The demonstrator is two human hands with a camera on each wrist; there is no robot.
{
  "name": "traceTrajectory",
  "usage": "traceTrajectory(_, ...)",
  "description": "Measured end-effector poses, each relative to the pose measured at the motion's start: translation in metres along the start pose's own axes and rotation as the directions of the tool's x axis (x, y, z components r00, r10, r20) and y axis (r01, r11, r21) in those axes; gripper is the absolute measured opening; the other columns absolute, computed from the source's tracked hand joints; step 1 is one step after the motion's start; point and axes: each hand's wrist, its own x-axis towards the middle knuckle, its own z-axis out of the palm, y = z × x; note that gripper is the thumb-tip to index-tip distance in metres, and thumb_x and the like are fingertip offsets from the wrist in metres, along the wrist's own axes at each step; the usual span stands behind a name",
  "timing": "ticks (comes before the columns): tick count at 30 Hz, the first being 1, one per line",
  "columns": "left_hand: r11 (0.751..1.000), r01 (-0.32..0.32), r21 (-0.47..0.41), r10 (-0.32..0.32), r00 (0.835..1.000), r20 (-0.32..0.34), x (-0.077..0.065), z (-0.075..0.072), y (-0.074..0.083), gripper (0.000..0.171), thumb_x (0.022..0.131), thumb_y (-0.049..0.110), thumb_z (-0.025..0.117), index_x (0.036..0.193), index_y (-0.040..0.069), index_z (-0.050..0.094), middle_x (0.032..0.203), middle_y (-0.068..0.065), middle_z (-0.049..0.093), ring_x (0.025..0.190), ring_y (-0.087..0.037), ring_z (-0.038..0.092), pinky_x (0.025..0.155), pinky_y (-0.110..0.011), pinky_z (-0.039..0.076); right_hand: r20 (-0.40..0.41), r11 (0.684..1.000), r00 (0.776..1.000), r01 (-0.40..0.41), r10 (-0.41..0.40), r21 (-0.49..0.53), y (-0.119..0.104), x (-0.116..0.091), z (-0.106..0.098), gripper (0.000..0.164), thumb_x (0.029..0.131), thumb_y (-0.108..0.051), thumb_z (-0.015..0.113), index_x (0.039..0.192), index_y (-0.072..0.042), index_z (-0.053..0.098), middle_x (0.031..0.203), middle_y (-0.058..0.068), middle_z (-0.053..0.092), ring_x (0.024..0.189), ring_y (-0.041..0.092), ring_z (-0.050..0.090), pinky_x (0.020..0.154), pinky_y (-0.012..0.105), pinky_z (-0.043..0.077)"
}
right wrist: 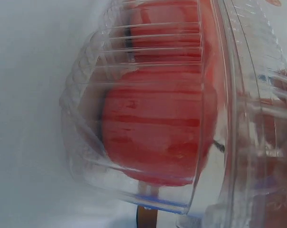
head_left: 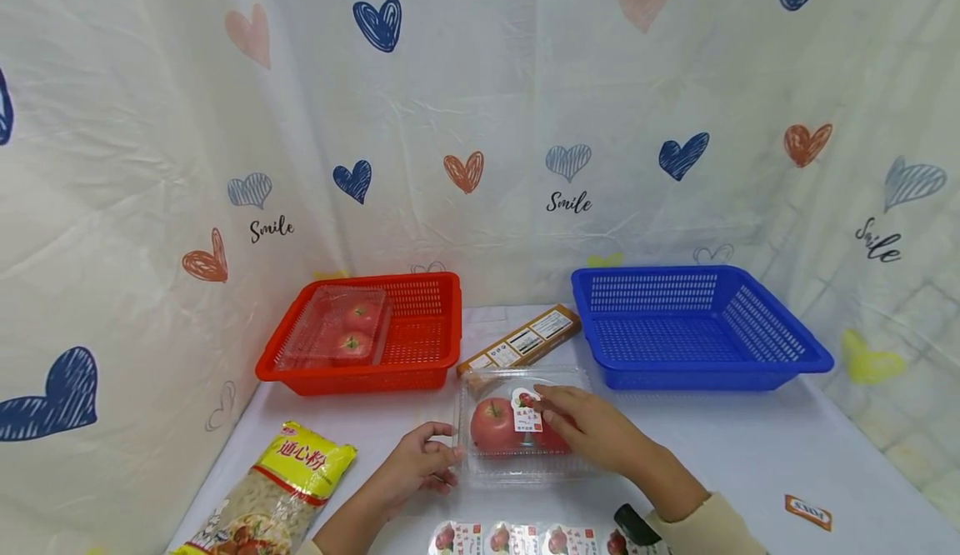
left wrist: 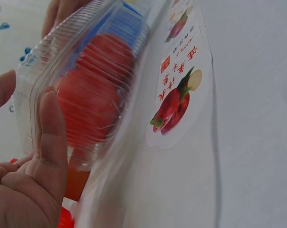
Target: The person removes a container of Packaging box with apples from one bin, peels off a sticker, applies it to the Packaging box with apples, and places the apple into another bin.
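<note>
1. Head view: rested the right hand (head_left: 592, 432) on a clear container (head_left: 513, 470), with fingers extended over a white fruit label (head_left: 527, 420) rather than curled, likely to press it against the plastic.
2. Set the left hand (head_left: 422, 459) at the container's left edge, with thumb and fingers spread and pinching nothing, probably as a brace against sliding.
3. Had the container on the white table (head_left: 675, 434), between both hands, perhaps for even reach.
4. Showed red apples (head_left: 495, 424) through ribbed, transparent walls; looked glossy, rounded and smooth.
5. Had a row of labels (head_left: 512, 540) nearer the body, seemingly for easy picking.
6. Included, farther out, a red basket (head_left: 375, 382) with another container (head_left: 315, 330) inside, a blue basket (head_left: 697, 378) opposite, an orange-and-white box (head_left: 525, 341) between, and a yellow-topped bag (head_left: 277, 488) at left.
</note>
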Motion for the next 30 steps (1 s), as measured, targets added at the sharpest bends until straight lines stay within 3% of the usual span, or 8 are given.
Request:
traceTrajectory(6, 1.000, 0.005, 0.001, -0.005, 1.000, 0.000, 0.001, 0.001, 0.000, 0.057, 0.089, 0.025, 0.073, 0.133, 0.002, 0.046, 0.088, -0.011, 0.066, 0.071, -0.022, 0.066, 0.069, -0.036, 0.058, 0.020, 1.000, 1.000, 0.020, -0.019, -0.004, 0.002, 0.005, 0.001, 0.053, 0.102, -0.035, 0.050, 0.149, -0.013, 0.039, 0.139, 0.009, 0.052, 0.131, 0.032, 0.044, 0.104, 0.056, 0.037)
traceTrajectory(13, 1.000, 0.006, -0.005, -0.006, 0.999, 0.032, 0.003, -0.002, 0.001, 0.057, 0.091, 0.026, 0.071, 0.135, 0.002, 0.044, 0.091, -0.011, 0.066, 0.071, -0.023, 0.066, 0.069, -0.037, 0.058, -0.023, 0.998, 0.998, 0.067, -0.067, -0.004, 0.006, 0.005, 0.000, 0.056, 0.099, -0.041, 0.054, 0.146, -0.012, 0.044, 0.137, 0.011, 0.053, 0.127, 0.032, 0.047, 0.102, 0.054, 0.039)
traceTrajectory(18, 0.999, 0.023, 0.036, -0.025, 0.998, 0.059, 0.005, -0.003, 0.000, 0.053, 0.095, 0.039, 0.063, 0.130, 0.004, 0.047, 0.094, -0.013, 0.061, 0.070, -0.024, 0.067, 0.065, -0.038, 0.059, -0.110, 0.999, 0.993, 0.042, -0.040, 0.019, 0.012, 0.003, -0.002, 0.049, 0.096, -0.033, 0.063, 0.138, -0.010, 0.054, 0.136, 0.010, 0.054, 0.129, 0.031, 0.046, 0.103, 0.054, 0.038)
traceTrajectory(21, 0.998, 0.047, 0.053, -0.049, 0.998, 0.043, 0.003, -0.001, -0.002, 0.059, 0.094, 0.053, 0.057, 0.121, 0.002, 0.046, 0.094, -0.014, 0.059, 0.069, -0.023, 0.067, 0.061, -0.036, 0.058, -0.136, 0.999, 0.990, 0.034, -0.034, 0.000, 0.016, 0.005, -0.006, 0.046, 0.094, -0.030, 0.065, 0.134, -0.008, 0.057, 0.136, 0.014, 0.055, 0.130, 0.035, 0.045, 0.103, 0.057, 0.038)
traceTrajectory(25, 0.995, 0.094, 0.035, -0.095, 0.995, 0.015, -0.004, 0.005, -0.009, 0.075, 0.087, 0.071, 0.050, 0.116, 0.003, 0.040, 0.092, -0.014, 0.061, 0.068, -0.025, 0.068, 0.058, -0.037, 0.058, -0.081, 1.000, 0.997, -0.006, 0.004, -0.027, 0.020, 0.013, -0.015, 0.050, 0.094, -0.032, 0.066, 0.137, -0.010, 0.054, 0.139, 0.016, 0.052, 0.131, 0.037, 0.044, 0.102, 0.059, 0.038)
traceTrajectory(30, 0.994, 0.105, 0.030, -0.105, 0.994, 0.024, -0.010, 0.011, -0.013, 0.071, 0.086, 0.070, 0.053, 0.108, 0.003, 0.041, 0.089, -0.015, 0.066, 0.068, -0.025, 0.069, 0.057, -0.036, 0.058, 0.002, 0.998, 0.999, -0.035, 0.035, -0.060, 0.021, 0.023, -0.023, 0.057, 0.093, -0.037, 0.066, 0.142, -0.013, 0.049, 0.143, 0.014, 0.048, 0.134, 0.035, 0.040, 0.105, 0.056, 0.036)
